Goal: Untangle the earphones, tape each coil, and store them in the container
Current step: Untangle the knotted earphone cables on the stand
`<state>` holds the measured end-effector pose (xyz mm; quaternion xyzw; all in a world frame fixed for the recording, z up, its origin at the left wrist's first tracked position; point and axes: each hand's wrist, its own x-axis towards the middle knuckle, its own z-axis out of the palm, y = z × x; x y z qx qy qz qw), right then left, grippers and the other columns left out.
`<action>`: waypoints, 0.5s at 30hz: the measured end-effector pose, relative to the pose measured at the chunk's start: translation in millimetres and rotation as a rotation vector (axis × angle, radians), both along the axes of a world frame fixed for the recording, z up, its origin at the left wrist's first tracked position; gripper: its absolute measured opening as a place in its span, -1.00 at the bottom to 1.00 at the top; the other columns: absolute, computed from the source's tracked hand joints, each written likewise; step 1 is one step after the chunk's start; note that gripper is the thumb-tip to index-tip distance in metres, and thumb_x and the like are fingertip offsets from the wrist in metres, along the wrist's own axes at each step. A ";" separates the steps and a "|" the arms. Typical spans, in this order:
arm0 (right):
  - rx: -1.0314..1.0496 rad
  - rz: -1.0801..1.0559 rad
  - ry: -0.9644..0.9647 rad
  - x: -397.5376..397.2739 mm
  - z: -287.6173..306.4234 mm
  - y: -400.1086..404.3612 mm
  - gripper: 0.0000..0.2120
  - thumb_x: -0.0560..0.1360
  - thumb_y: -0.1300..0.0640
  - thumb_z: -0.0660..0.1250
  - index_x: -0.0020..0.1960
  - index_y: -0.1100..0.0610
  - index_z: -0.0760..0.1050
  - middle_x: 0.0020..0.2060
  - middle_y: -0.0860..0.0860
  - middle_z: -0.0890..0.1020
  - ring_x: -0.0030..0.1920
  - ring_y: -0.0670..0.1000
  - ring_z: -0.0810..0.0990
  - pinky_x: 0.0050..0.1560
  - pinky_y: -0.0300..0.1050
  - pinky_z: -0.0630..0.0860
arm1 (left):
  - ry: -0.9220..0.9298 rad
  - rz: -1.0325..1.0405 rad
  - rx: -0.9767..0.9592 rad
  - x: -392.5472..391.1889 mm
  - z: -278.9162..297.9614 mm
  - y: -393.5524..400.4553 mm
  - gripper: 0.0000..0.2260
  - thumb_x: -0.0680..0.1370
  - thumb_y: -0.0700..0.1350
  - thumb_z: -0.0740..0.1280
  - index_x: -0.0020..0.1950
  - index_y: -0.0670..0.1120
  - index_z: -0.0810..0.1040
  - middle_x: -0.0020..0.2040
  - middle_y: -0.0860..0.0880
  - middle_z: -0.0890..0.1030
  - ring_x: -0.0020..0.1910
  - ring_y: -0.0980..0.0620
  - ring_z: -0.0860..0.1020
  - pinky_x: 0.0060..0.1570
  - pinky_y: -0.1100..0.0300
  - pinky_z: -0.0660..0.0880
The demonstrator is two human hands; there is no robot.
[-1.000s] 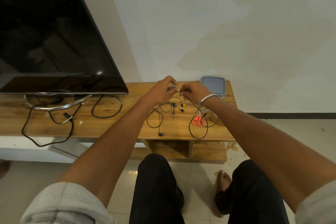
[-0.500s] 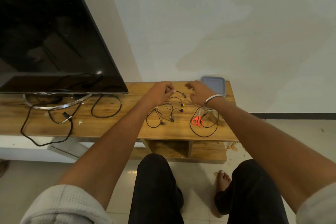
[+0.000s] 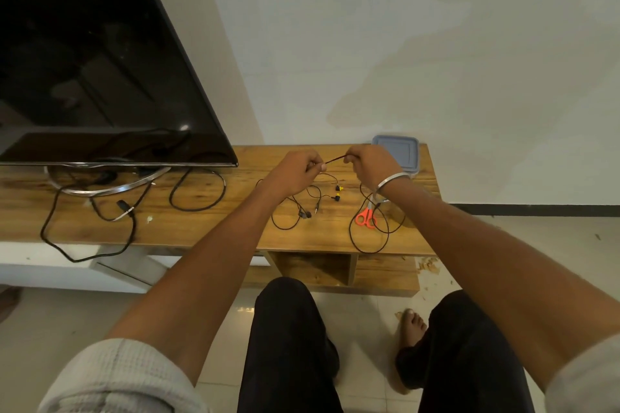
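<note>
Black earphone cables (image 3: 310, 203) lie tangled on the wooden TV stand (image 3: 214, 228), with two yellow-tipped earbuds (image 3: 339, 188) among them. My left hand (image 3: 295, 171) and my right hand (image 3: 369, 166) are raised just above the stand, each pinching an end of a short stretch of cable (image 3: 335, 159) held taut between them. More black cable loops (image 3: 369, 238) lie under my right wrist. A grey lidded container (image 3: 397, 151) stands at the back right of the stand, behind my right hand.
Orange-handled scissors (image 3: 365, 220) lie inside the cable loop at the right. A large TV (image 3: 84, 60) on a metal foot fills the left, with its own black cables (image 3: 90, 228) spread across the stand. My knees and a bare foot are below.
Both hands rose off the stand and came closer together. They now hold a short cable section stretched between them; half a second ago my right hand was flat and apart from the left.
</note>
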<state>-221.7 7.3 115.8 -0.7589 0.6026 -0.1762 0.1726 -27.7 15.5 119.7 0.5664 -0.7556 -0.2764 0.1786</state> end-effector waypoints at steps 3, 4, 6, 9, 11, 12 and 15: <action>0.022 -0.104 0.048 -10.0 -2.3 -2.7 -0.75 0.57 0.24 0.13 0.01 0.11 0.58 -0.06 0.07 0.68 -0.09 0.16 0.61 -0.01 0.07 0.56 | -0.003 -0.002 0.005 3.2 -2.4 1.6 -0.83 0.62 -0.06 0.26 0.03 -0.09 0.61 -0.14 0.02 0.56 -0.23 0.16 0.45 -0.25 0.25 0.35; 0.050 -0.125 0.068 -11.9 -2.7 -2.8 -0.76 0.56 0.26 0.13 -0.01 0.11 0.58 -0.06 0.06 0.67 -0.07 0.16 0.61 0.02 0.07 0.54 | -0.003 -0.006 0.007 4.4 -2.6 2.4 -0.83 0.62 -0.06 0.26 0.03 -0.09 0.61 -0.10 0.01 0.57 -0.19 0.13 0.48 -0.19 0.23 0.38; 0.113 -0.144 0.108 -12.9 -3.3 -0.8 -0.78 0.57 0.23 0.15 -0.01 0.13 0.58 -0.06 0.10 0.63 -0.04 0.19 0.58 0.08 0.10 0.51 | -0.005 -0.018 0.008 5.0 -2.3 2.7 -0.83 0.63 -0.08 0.25 0.03 -0.10 0.61 -0.09 0.02 0.57 -0.13 0.10 0.49 -0.07 0.21 0.41; 0.127 -0.106 0.122 -9.6 -2.7 4.1 -0.77 0.58 0.12 0.16 0.15 0.14 0.51 0.03 0.13 0.61 0.04 0.20 0.57 0.09 0.10 0.46 | 0.000 -0.030 -0.007 0.6 0.6 1.0 -0.83 0.63 -0.08 0.24 0.02 -0.09 0.61 -0.11 0.03 0.56 -0.12 0.09 0.51 -0.10 0.23 0.39; 0.144 -0.043 0.085 -4.6 -2.1 7.1 -0.65 0.56 0.07 0.22 0.33 0.09 0.37 0.15 0.06 0.58 0.18 0.14 0.52 0.20 0.12 0.37 | 0.001 -0.031 -0.016 -3.1 3.1 0.3 -0.83 0.63 -0.08 0.25 0.01 -0.08 0.62 -0.13 0.02 0.56 -0.17 0.14 0.49 -0.20 0.27 0.37; 0.142 -0.012 0.066 -1.4 -1.5 8.4 -0.55 0.54 0.05 0.25 0.40 0.08 0.28 0.22 0.04 0.54 0.25 0.12 0.48 0.25 0.13 0.32 | 0.002 -0.032 -0.014 -4.6 3.7 0.1 -0.84 0.63 -0.08 0.25 0.01 -0.08 0.62 -0.14 0.03 0.56 -0.20 0.16 0.47 -0.23 0.30 0.36; 0.058 0.053 0.053 9.6 1.0 9.8 -0.44 0.53 -0.01 0.27 0.46 0.06 0.18 0.34 0.05 0.43 0.35 0.11 0.39 0.32 0.17 0.25 | 0.003 -0.040 -0.015 -10.1 5.1 -0.3 -0.84 0.62 -0.09 0.25 0.03 -0.10 0.61 -0.12 -0.01 0.59 -0.18 0.10 0.51 -0.21 0.26 0.41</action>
